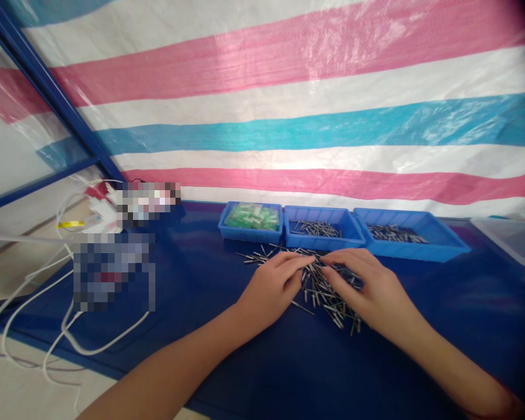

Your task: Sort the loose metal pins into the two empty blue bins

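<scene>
A loose pile of blind rivets [317,289] with long thin mandrels lies on the blue tabletop. My left hand [271,286] rests over the left side of the pile, fingers stretched toward the middle and thumb held a little below them. From the other side, my right hand [371,286] reaches over the pile with its fingers extended and thumb apart. The fingertips of both hands nearly meet above the rivets. I see nothing gripped in either hand, though rivets under the fingers are partly hidden.
Behind the pile stand three blue bins: one with green packets [251,217], a middle bin [324,244] and a right bin [424,252], both holding rivets. A translucent container [511,239] sits at far right. White cables [109,350] and blurred-out items occupy the left.
</scene>
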`<state>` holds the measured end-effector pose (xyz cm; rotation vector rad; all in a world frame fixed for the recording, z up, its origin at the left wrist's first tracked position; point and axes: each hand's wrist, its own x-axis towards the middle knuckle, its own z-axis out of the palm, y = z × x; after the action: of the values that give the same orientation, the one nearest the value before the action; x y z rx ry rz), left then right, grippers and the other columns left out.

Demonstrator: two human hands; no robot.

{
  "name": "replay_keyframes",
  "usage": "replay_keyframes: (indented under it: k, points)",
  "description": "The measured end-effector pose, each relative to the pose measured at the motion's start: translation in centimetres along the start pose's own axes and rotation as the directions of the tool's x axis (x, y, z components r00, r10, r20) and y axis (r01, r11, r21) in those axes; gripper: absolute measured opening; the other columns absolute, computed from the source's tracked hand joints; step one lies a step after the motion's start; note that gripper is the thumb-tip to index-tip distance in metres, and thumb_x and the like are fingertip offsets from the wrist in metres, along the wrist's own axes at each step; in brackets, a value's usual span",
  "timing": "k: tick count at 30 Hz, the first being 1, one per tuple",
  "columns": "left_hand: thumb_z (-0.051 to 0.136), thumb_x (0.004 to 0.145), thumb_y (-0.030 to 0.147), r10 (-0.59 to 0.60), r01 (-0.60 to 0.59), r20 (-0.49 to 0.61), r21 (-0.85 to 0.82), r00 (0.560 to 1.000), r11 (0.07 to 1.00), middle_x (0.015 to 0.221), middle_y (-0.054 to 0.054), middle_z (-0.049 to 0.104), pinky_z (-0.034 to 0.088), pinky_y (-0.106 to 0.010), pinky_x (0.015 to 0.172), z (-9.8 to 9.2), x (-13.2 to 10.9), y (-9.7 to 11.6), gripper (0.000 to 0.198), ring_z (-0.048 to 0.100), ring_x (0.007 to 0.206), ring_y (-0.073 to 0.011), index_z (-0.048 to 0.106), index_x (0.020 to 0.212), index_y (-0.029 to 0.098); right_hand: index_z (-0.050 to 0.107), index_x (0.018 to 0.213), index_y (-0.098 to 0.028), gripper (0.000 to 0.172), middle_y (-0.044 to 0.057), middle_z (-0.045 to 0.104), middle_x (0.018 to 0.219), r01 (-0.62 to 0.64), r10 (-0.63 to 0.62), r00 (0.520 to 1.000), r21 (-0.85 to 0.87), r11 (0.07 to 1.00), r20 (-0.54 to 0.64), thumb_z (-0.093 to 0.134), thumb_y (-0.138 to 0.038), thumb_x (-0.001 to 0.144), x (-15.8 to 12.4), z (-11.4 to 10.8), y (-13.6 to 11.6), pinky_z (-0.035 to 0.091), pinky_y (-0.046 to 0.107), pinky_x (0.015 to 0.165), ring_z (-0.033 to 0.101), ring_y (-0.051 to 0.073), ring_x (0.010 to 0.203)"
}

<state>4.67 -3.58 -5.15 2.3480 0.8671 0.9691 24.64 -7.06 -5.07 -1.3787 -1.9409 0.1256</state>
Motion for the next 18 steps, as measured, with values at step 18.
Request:
replay_keyframes:
  k: [18]
  points:
    - [0.057,0.088,0.030,-0.172,0.188,0.089,-0.236,0.981,0.953,0.102,-0.005,0.069,0.050,-0.026,0.082,0.0,0.1,1.5,0.030,0.064,0.088,-0.0156,0.061,0.115,0.018,0.068,0.088,-0.022,0.019,0.004,0.067,0.085,-0.321,0.282,0.947,0.462,0.827,0.153,0.057,-0.038,0.087,-0.5,0.5,-2.1,0.048,0.032,0.074,0.062,0.021,0.084]
